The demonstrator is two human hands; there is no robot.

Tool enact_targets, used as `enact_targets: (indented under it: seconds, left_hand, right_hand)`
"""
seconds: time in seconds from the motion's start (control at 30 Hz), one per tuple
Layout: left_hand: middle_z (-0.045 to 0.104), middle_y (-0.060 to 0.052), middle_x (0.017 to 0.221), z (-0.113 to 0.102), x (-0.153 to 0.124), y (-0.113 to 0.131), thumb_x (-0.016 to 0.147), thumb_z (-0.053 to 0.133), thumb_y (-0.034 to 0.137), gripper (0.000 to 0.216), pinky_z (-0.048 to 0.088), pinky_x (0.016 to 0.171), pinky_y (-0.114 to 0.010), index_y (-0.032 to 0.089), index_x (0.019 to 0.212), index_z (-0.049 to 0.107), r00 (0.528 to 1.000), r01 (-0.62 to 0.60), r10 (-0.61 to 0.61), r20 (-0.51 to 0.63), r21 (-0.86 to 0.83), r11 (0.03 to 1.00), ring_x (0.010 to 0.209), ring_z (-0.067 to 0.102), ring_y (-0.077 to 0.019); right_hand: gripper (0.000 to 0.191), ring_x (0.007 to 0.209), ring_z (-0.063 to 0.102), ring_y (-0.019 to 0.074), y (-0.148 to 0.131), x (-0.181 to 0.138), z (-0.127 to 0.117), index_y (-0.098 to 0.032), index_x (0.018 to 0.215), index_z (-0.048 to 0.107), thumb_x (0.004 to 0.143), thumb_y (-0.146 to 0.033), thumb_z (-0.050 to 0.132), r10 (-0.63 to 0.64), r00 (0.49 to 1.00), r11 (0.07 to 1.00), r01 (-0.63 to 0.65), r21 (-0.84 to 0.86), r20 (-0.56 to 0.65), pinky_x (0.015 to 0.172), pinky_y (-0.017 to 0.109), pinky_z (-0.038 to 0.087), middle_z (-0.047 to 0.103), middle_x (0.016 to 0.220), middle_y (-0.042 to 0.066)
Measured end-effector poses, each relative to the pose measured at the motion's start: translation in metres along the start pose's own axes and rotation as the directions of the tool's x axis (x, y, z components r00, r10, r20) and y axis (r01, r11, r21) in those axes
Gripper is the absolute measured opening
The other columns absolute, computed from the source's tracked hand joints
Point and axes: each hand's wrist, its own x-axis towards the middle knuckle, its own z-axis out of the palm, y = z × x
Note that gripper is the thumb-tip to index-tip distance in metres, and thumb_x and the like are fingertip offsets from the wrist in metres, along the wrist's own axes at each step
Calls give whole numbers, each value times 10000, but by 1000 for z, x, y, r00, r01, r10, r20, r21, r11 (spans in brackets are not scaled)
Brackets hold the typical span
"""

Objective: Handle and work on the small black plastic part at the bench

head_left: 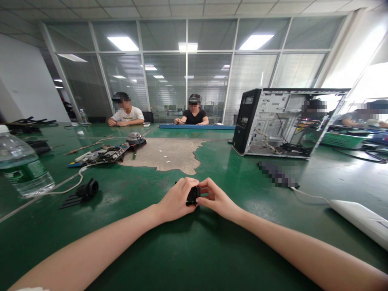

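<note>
Here: small black part [193,195] pinched w/ both grips closed on it, left hand [177,200] at 9, right hand [216,198] at 3, just above green counter [194,250]. Open PC case [281,121] at 1, water bottle [21,165] at 9.

left hand [177,199]: fingers curled shut, arm outstretched | right hand [216,198]: fingertips pinched, meeting the left, arm outstretched
</note>
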Motion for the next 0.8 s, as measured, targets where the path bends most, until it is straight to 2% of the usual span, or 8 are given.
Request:
enact_targets:
  seconds: [0.23, 0.33, 0.43, 0.57, 0.8]
  left_hand:
    - [479, -96, 1125, 0, 0, 0, 681, 610, 190, 542, 424, 868, -414, 200, 1153, 344, 1000, -1, 1, 3, 9, 1000, 1035, 471, -250]
    - [481, -95, 1121, 0, 0, 0, 681, 610, 190, 544, 429, 862, -412, 201, 1156, 346, 1000, -7, 7, 1, 8, 1000, 1029, 475, -247]
    - [482, -98, 1124, 1, 0, 0, 685, 604, 187, 533, 431, 863, -406, 197, 1155, 352, 1000, -6, 7, -4, 8, 1000, 1031, 478, -246]
    - [481, -100, 1124, 1, 0, 0, 671, 608, 171, 541, 432, 865, -403, 184, 1149, 355, 1000, -2, 1, 4, 16, 1000, 1030, 478, -246]
    - [486, -98, 1119, -1, 0, 0, 679, 612, 190, 535, 432, 865, -413, 191, 1148, 355, 1000, 0, -1, 4, 8, 1000, 1036, 477, -251]
  right_hand:
    - [207, 869, 567, 159, -4, 1, 5, -205, 834, 462, 755, -345, 593, 8, 997, 1000, -8, 1, -81, 718, 303, 495, 554, 873, 2]
    - [221, 897, 558, 164, -1, 2, 3, -208, 885, 468, 753, -332, 596, 21, 994, 998, -26, -51, -111, 743, 316, 494, 548, 911, 11]
    - [236, 889, 559, 158, 3, 1, 1, -205, 952, 466, 770, -303, 579, 41, 995, 996, -48, -76, -91, 759, 325, 491, 544, 939, 23]
    - [251, 879, 567, 150, 0, -1, 1, -209, 921, 452, 740, -252, 619, 8, 1000, 1000, -8, -28, -10, 758, 310, 489, 540, 940, 10]
    - [176, 906, 564, 165, -3, 1, 4, -204, 858, 470, 768, -307, 579, -3, 995, 998, -2, -58, -96, 751, 312, 493, 557, 898, 8]
